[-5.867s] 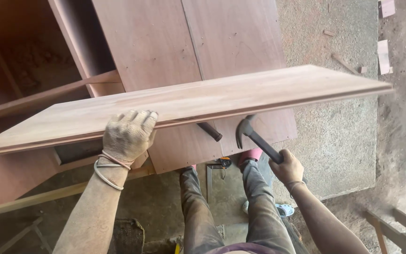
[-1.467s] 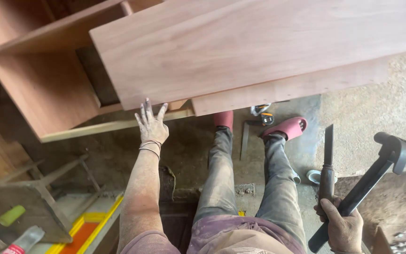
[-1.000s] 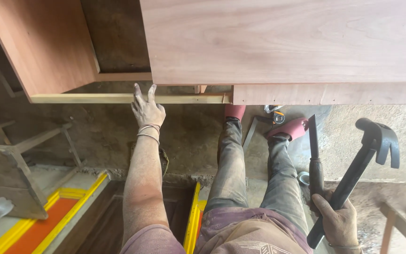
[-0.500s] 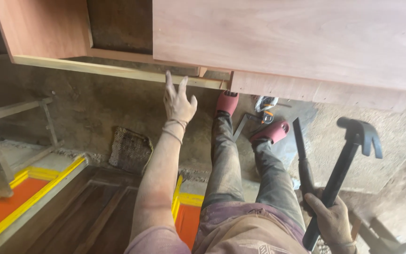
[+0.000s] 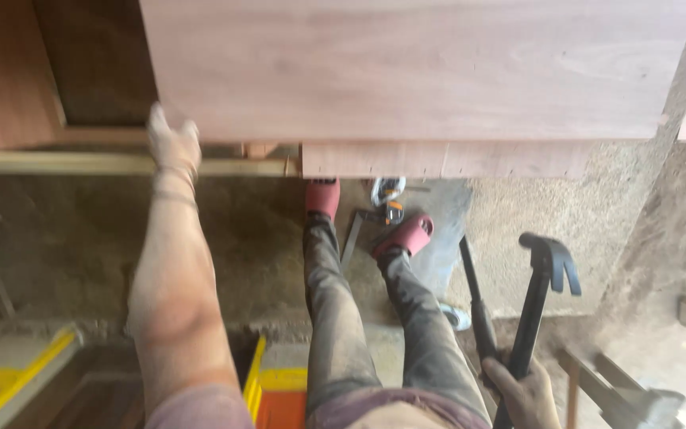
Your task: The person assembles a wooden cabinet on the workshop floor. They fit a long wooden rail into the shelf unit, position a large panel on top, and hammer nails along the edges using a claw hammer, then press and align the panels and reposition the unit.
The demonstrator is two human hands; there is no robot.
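Plywood panel (image 5: 406,71) lay broad and flat across the top of the view, resting over a wooden cabinet frame whose pale lower rail (image 5: 81,164) ran off to the left. A narrower strip of board (image 5: 446,160) showed under the panel's near edge, marked with small dark dots that may have been nail holes or pencil marks; it was too small to tell. Judging from how things lay, the panel seemed set in place on the frame but not yet fastened, since the hammer was held low and well apart from the wood.

The left hand (image 5: 172,143) was stretched forward on a straight arm, its fingers reaching up against the panel's lower edge just above the rail; blur hid whether they were spread or pressed together. The right hand (image 5: 527,393) hung low at the bottom right, fingers wrapped around the handle of a black claw hammer (image 5: 545,274) together with a slim dark chisel-like tool (image 5: 474,298), both pointing up and away from the body.

Between the arms the person's legs ran forward to red sandals (image 5: 402,234) on the dusty concrete floor (image 5: 533,206), with a small tool with an orange part (image 5: 391,199) lying just beyond them.
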